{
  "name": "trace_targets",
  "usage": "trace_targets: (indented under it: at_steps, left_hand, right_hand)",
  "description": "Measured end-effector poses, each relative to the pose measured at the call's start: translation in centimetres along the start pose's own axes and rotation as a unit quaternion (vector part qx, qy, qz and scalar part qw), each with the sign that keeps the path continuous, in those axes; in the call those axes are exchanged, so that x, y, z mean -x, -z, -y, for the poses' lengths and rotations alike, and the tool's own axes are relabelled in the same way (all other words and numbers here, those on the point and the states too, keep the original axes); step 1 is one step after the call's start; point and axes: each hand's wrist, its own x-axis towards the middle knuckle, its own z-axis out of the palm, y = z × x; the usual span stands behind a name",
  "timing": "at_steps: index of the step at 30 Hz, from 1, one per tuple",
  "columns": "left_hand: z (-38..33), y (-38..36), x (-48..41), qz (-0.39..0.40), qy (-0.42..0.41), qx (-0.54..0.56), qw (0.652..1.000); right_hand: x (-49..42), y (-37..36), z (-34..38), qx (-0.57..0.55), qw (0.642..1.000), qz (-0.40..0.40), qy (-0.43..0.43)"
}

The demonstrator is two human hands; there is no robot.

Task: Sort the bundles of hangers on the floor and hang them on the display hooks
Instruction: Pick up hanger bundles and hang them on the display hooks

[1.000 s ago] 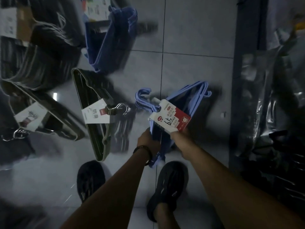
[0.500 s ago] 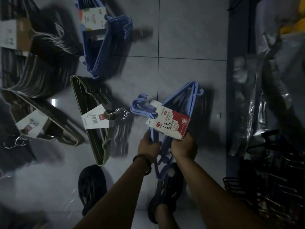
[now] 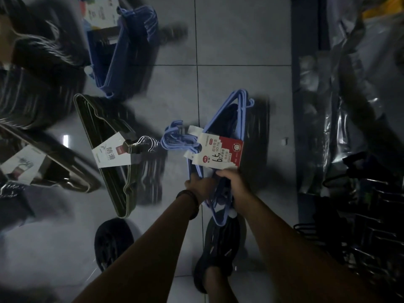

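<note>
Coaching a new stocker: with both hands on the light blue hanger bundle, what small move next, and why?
Probably lift the light blue hanger bundle up: left hand and right hand grip it below the price card, and its hooks are free.

One wide-angle head view looks almost straight down at the floor [image 3: 240, 44], with left hand [image 3: 202, 186] and right hand [image 3: 235, 182] close, mid-frame.

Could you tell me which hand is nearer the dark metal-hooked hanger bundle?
Left. The left hand grips the blue hanger bundle right of the dark bundle; the right hand is farther right.
</note>
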Motion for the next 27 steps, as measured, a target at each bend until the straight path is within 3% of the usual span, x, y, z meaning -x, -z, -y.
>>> trace_targets:
  at_steps: [3, 6, 9, 12, 17, 21, 27]
  left_hand:
    - [-1.1, -0.3, 3.8, 0.04, -0.024, 0.126, 0.991]
    - [-0.4, -0.3, 3.9, 0.039, -0.021, 0.151, 0.987]
    - [-0.1, -0.6, 3.1, 0.014, -0.039, 0.18, 0.983]
    - [-0.5, -0.5, 3.6, 0.063, -0.045, 0.217, 0.973]
    - [-0.9, 0.4, 8.0, 0.11, -0.074, 0.226, 0.965]
    - [-2.0, 1.8, 13.2, 0.102, -0.159, 0.194, 0.963]
    - [-6.1, 4.2, 25.4, 0.047, -0.198, 0.146, 0.968]
  right_hand:
    - [0.5, 0.3, -0.3, -0.048, 0.999, 0.023, 0.002]
    - [1.0, 0.2, 0.1, -0.092, 0.995, 0.039, -0.005]
    - [1.1, -0.1, 0.8, -0.08, 0.997, 0.016, 0.018]
    - [1.8, -0.6, 2.0, -0.029, 0.997, -0.006, 0.066]
    - [6.0, -0.9, 2.9, -0.024, 0.992, -0.033, 0.119]
    - [11.5, -0.7, 3.6, -0.057, 0.99, -0.026, 0.125]
    - [21.3, -1.6, 7.7, -0.073, 0.993, -0.022, 0.092]
